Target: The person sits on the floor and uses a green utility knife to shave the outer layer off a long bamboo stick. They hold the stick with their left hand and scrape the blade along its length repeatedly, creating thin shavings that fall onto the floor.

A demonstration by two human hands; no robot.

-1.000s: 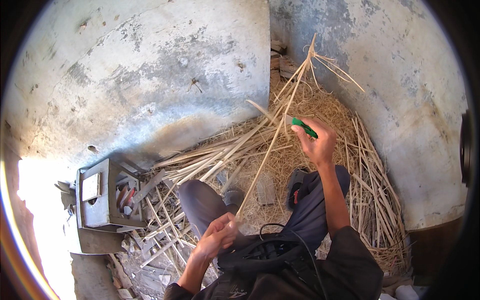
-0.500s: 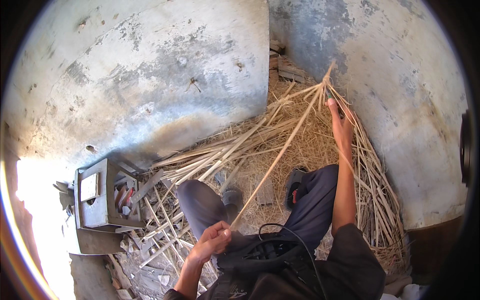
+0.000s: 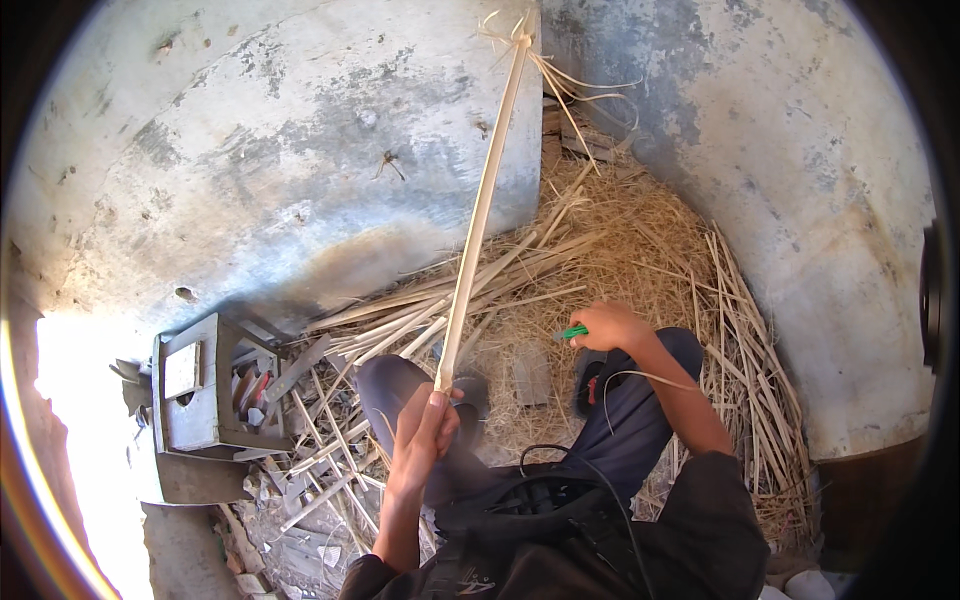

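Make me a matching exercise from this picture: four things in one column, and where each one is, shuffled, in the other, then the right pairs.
Things:
1. Long pale strip
2. Green-handled knife
3. Grey box
4. Straw-like shavings

Places:
A. In the right hand
B. Spread loosely across the ground ahead
C. Over at the picture's left side
D. Gripped at its near end by the left hand

Right pairs: 1-D, 2-A, 3-C, 4-B
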